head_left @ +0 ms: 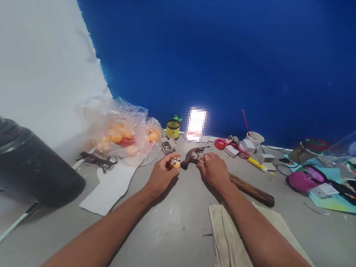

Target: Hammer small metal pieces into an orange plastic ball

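Note:
My left hand [162, 176] pinches a small orange ball [176, 163] between thumb and fingers. Shiny metal dots cover much of the ball's upper side; they look like tacks. Just to its right is the head of a claw hammer [191, 157], its striking face towards the ball, with a small gap between them. My right hand [214, 170] is closed round the hammer's handle close behind the head. The wooden handle [253, 191] sticks out beyond that hand towards the lower right. A small open box [168, 146] of shiny metal bits stands behind the ball.
Clear plastic bags [123, 131] of orange balls lie at the back left, near eyeglasses [99, 159] and white paper [112, 188]. A dark bottle [30, 163] stands left. A yellow cup [173, 129] is behind; cloth [224, 239] lies under my right forearm. Craft items crowd the right, including a pink pouch [305, 178].

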Demonstrator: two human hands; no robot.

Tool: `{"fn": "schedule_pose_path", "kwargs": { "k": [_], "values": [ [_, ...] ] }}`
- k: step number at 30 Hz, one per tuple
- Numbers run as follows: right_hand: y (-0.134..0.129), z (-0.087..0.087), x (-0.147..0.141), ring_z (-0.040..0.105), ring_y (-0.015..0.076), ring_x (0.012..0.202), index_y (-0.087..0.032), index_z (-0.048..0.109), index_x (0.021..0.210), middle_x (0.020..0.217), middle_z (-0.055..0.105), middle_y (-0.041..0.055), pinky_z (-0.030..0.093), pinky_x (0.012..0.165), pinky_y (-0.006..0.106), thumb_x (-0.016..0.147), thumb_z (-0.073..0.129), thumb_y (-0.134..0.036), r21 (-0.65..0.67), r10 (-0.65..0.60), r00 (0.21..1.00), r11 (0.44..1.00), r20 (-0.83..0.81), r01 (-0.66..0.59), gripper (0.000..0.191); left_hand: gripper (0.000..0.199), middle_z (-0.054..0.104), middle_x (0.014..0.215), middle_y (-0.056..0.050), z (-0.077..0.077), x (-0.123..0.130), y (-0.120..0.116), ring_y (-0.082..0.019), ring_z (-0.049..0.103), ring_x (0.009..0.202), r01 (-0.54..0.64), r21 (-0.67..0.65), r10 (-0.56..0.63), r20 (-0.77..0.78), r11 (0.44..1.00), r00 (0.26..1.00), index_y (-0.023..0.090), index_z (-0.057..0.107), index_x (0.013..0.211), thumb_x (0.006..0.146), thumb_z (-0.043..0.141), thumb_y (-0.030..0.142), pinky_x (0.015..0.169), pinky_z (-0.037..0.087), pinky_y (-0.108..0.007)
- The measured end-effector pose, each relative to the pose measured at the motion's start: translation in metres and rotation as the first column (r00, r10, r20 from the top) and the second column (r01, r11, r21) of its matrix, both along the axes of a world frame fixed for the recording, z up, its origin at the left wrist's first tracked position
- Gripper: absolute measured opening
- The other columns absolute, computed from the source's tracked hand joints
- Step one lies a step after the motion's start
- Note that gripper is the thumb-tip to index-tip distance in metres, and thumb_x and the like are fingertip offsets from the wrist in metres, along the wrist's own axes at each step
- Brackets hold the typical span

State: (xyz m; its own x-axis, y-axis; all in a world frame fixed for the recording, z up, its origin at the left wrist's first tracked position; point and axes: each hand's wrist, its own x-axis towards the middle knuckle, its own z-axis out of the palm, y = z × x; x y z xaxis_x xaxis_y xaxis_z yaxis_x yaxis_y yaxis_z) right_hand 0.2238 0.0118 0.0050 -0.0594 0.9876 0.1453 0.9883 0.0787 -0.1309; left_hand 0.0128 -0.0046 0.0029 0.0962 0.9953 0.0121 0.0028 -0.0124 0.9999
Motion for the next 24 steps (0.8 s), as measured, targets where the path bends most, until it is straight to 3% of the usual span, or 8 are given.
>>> {"fn": "schedule_pose_path", "kwargs": {
  "k": [3,5,7,10,14,19,24],
  "values": [
    [-0.002,0.002,-0.001,0.066,0.0253,0.097,-0.019,0.068,0.115,0.106,0.074,0.0102,0.039,0.079,0.033,0.102,0.065,-0.033,0.067,-0.042,0.998,0.997,-0.048,0.045,0.02,0.056,0.067,0.085,0.0,-0.005,-0.004,0.007,-0.016,0.06,0.076,-0.1,0.079,0.108,-0.112,0.992,0.988,0.017,0.069,0.126,0.07,0.071,0.028,0.071,0.05,-0.029],
    [-0.003,0.001,-0.001,0.065,0.0249,0.088,-0.019,0.067,0.116,0.095,0.073,0.0081,0.037,0.076,0.033,0.102,0.064,-0.031,0.222,-0.048,0.996,0.973,-0.075,0.063,0.019,0.052,0.071,0.09,-0.002,-0.008,-0.006,0.01,-0.018,0.064,0.081,-0.127,0.117,0.145,-0.158,0.985,0.977,0.017,0.07,0.121,0.071,0.071,0.029,0.074,0.052,-0.031],
    [-0.005,0.0,-0.002,0.062,0.025,0.084,-0.018,0.067,0.111,0.088,0.071,0.0081,0.036,0.076,0.034,0.103,0.061,-0.031,0.429,0.013,0.997,0.903,-0.079,0.022,0.016,0.045,0.073,0.093,-0.003,-0.009,-0.007,0.012,-0.019,0.065,0.082,-0.129,0.158,0.16,-0.203,0.979,0.966,0.017,0.072,0.114,0.07,0.07,0.029,0.075,0.053,-0.032],
    [-0.01,-0.001,-0.006,0.058,0.0239,0.084,-0.018,0.068,0.108,0.088,0.068,0.0087,0.035,0.077,0.035,0.106,0.057,-0.029,0.655,0.165,0.986,0.748,-0.024,-0.109,0.016,0.04,0.074,0.091,-0.002,-0.009,-0.007,0.011,-0.019,0.064,0.08,-0.109,0.195,0.152,-0.221,0.975,0.963,0.017,0.074,0.107,0.069,0.069,0.026,0.076,0.051,-0.031],
    [-0.017,0.0,-0.013,0.055,0.0215,0.081,-0.02,0.069,0.108,0.085,0.065,0.0058,0.033,0.075,0.035,0.105,0.058,-0.025,0.712,0.277,0.958,0.66,0.069,-0.242,0.012,0.032,0.071,0.083,0.0,-0.006,-0.005,0.008,-0.016,0.059,0.072,-0.017,0.21,0.061,-0.203,0.977,0.977,0.017,0.076,0.1,0.07,0.068,0.024,0.071,0.048,-0.029],
    [-0.017,0.002,-0.013,0.054,0.0218,0.081,-0.022,0.069,0.118,0.082,0.062,0.0046,0.032,0.076,0.035,0.105,0.056,-0.025,0.762,0.271,0.962,0.619,0.023,-0.193,0.018,0.038,0.071,0.083,-0.001,-0.005,-0.004,0.008,-0.016,0.06,0.073,-0.043,0.186,0.077,-0.18,0.982,0.981,0.016,0.076,0.105,0.069,0.068,0.024,0.071,0.046,-0.028],
    [-0.015,0.002,-0.01,0.055,0.0213,0.079,-0.022,0.067,0.117,0.082,0.063,0.0035,0.034,0.077,0.036,0.105,0.057,-0.023,0.769,0.298,0.952,0.593,0.066,-0.238,0.015,0.034,0.071,0.08,0.0,-0.009,-0.004,0.011,-0.016,0.059,0.071,-0.041,0.165,0.066,-0.148,0.985,0.987,0.016,0.078,0.1,0.068,0.071,0.026,0.071,0.045,-0.028]
  ]
}}
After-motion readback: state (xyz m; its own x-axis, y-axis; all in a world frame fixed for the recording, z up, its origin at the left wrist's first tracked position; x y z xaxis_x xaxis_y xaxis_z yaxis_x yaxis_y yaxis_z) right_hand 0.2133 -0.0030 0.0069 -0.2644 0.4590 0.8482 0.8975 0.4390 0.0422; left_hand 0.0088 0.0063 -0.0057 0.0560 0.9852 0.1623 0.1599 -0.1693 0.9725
